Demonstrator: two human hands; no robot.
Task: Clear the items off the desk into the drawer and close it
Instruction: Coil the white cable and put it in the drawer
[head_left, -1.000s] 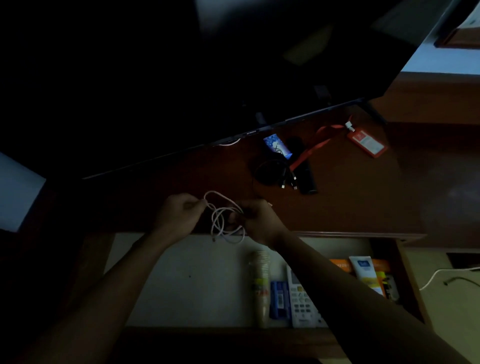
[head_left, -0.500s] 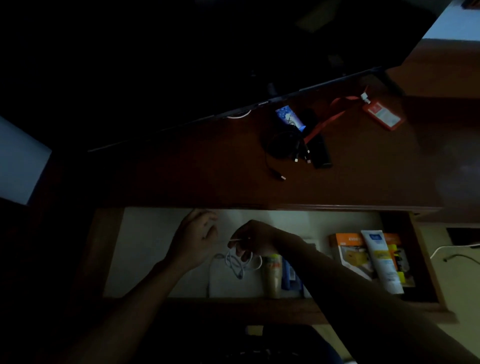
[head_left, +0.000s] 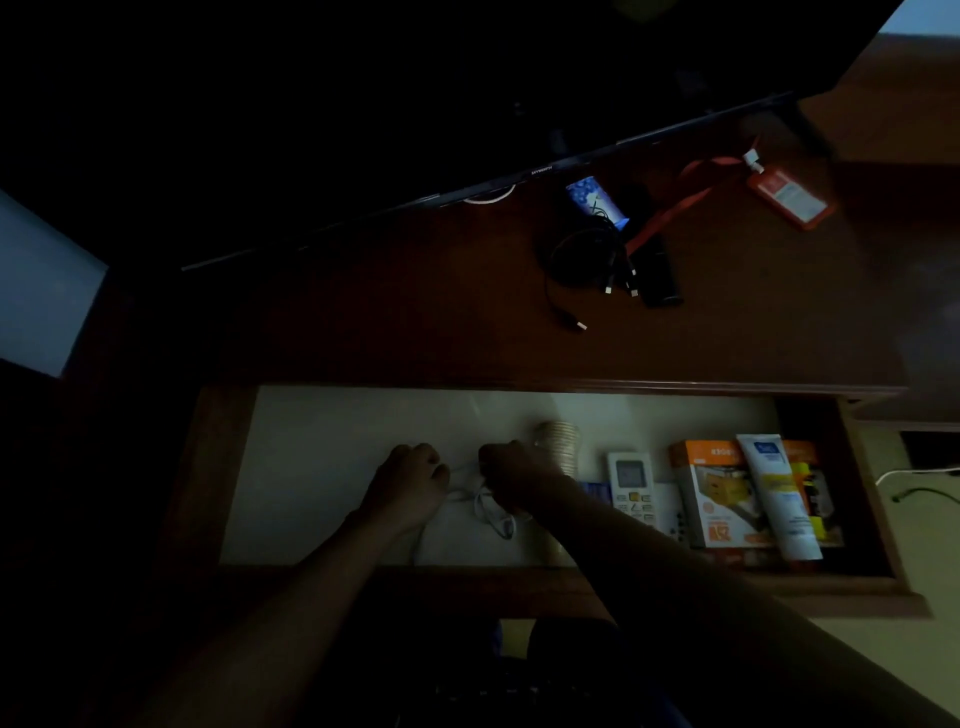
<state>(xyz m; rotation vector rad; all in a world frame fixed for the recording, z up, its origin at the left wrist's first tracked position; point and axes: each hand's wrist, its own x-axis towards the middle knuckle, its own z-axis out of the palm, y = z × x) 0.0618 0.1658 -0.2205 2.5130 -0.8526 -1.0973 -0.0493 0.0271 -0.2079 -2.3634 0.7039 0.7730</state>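
The drawer stands open below the dark wooden desk. Inside it, my left hand and my right hand sit close together, both closed on a coiled white cable that rests low over the drawer's pale floor. On the desk remain a tangle of black cables, a dark remote, a small blue packet and an orange lanyard with its card holder.
In the drawer's right part lie a stack of paper cups, a white remote, an orange box and a white tube. A large dark TV screen overhangs the desk's back. The scene is very dim.
Both hands carried the white cable from above the desk edge down into the drawer. My head view shifted so the whole drawer shows.
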